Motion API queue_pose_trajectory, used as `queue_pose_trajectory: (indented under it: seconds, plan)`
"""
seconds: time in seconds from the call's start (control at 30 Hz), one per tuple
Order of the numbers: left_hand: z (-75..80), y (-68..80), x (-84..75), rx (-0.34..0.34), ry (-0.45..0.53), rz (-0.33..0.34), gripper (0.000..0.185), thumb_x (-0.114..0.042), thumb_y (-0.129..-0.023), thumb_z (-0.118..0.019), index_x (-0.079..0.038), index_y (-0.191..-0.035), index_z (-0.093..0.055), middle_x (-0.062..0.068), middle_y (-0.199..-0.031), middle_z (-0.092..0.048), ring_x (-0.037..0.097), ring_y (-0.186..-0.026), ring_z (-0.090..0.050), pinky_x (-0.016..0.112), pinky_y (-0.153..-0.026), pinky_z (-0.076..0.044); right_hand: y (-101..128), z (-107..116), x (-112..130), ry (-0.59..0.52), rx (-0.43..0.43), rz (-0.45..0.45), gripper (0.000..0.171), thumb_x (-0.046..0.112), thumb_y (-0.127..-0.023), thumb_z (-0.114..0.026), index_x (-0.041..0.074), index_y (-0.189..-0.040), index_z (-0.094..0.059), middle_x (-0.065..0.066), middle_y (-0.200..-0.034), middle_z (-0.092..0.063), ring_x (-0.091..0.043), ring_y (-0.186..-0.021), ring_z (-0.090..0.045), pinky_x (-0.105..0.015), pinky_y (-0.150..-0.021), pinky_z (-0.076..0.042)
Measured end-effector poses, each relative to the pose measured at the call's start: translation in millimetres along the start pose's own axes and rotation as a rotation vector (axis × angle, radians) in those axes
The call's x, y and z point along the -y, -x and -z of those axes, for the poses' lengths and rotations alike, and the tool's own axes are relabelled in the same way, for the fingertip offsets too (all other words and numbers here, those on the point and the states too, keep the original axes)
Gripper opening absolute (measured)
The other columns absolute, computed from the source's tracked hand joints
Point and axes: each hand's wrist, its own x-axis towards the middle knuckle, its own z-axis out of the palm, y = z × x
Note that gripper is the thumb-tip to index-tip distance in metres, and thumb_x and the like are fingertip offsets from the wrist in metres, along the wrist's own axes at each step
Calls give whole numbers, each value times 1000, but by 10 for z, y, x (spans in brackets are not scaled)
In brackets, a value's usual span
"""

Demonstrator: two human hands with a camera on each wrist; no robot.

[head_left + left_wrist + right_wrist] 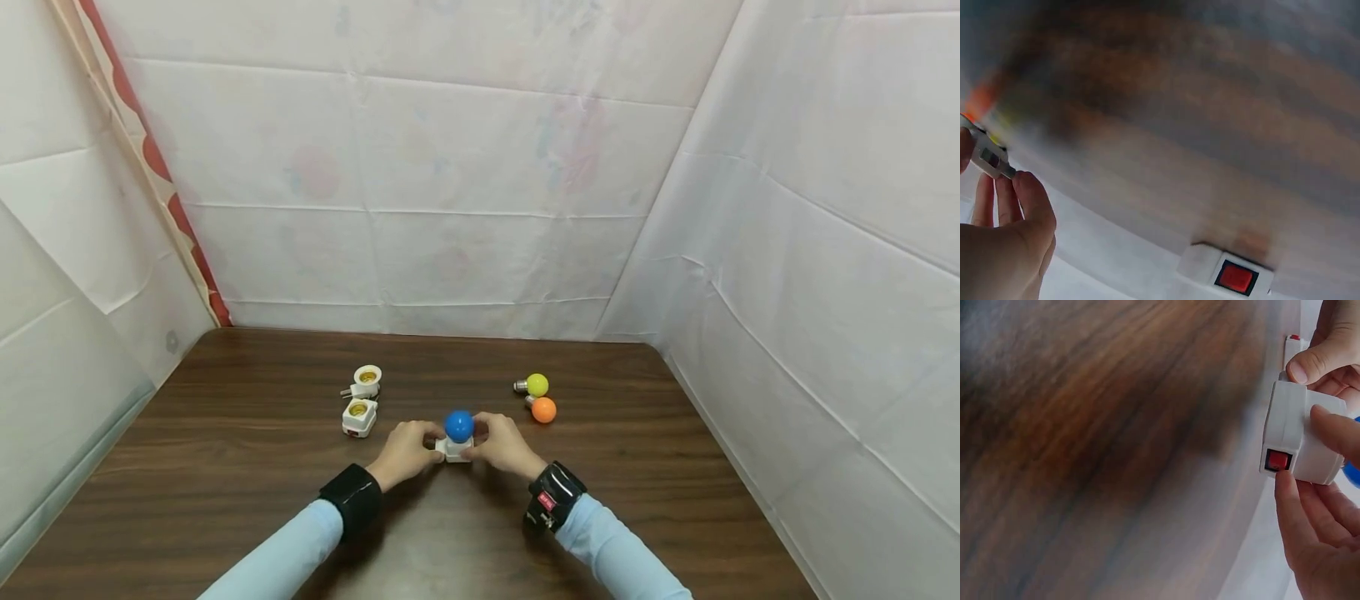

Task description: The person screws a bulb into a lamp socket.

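Note:
Near the front middle of the table, a blue bulb (459, 426) stands upright in a white plug-in lamp socket (454, 451). My left hand (407, 452) pinches the socket's plug end from the left. From the right, my right hand (506, 445) grips the socket body, fingers beside the bulb. Up close in the right wrist view, the socket (1322, 434) shows a red switch (1277, 460), with a right fingertip touching its lower edge. The left thumb presses at the plug end there. The left wrist view catches only part of the held socket (986, 155).
Two more white lamp sockets (359, 417) sit one behind the other to the left, facing up. On the right lie a yellow-green bulb (537, 385) and an orange bulb (543, 409). White sheets (420, 250) hang around the back and sides of the dark wooden table (247, 392).

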Motion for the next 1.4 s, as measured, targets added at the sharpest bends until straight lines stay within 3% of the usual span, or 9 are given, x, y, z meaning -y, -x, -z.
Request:
queue_pose_trajectory:
  seconds: [0.33,0.63,0.83,0.97,1.1,1.2,1.4]
  plan:
    - [11,19,3,-40,-18,73,20,-8,-66,-79,-6,-84,-70,3,-77,-67,14,-71,-60,29,-61,-49,-87,-103,-64,-44,-20,-15,45,12,-70,-79,1,-109,-61,-10,-99,-67,-19,-87,-64,-28,-72,-54]
    - [27,-83,99,-202,-103,160,20,-9,-66,-79,-5,-84,-72,6,-79,-69,19,-72,-62,38,-64,-48,-303,-358,-10,-57,-274,-4,35,19,-72,-78,-2,-98,-66,-13,-90,-70,-21,-80,-66,-28,-66,-54]
    - [-78,-192,159,-309,-192,213,14,-6,-68,-76,-2,-80,-72,12,-79,-70,28,-70,-65,44,-62,-52,-481,-531,-15,-73,-344,-24,30,15,-74,-76,-1,-99,-69,-13,-90,-70,-24,-83,-65,-31,-67,-53]
    - [-149,-224,167,-367,-301,272,4,-3,-73,-70,1,-74,-69,16,-73,-68,31,-65,-65,44,-56,-53,-598,-637,-1,-67,-354,-16,28,11,-74,-75,-1,-99,-69,-14,-90,-70,-26,-85,-65,-34,-70,-54]
    - [-126,-224,190,-380,-414,332,5,-1,-77,-65,4,-76,-67,20,-73,-67,33,-67,-65,45,-57,-54,-706,-751,54,-73,-332,-2,30,10,-77,-73,-2,-104,-68,-15,-95,-70,-26,-90,-65,-35,-75,-54]
    - [-53,-246,201,-365,-458,339,5,0,-78,-64,5,-80,-66,20,-75,-67,33,-69,-65,45,-59,-54,-799,-806,96,-52,-337,1,30,11,-78,-71,-1,-106,-67,-14,-97,-69,-24,-91,-65,-34,-76,-54]
    - [8,-326,227,-345,-436,351,8,2,-79,-64,6,-84,-65,20,-77,-66,35,-71,-65,45,-61,-54,-934,-851,131,-34,-324,-21,30,11,-81,-68,1,-110,-65,-12,-100,-69,-23,-93,-64,-34,-78,-53]
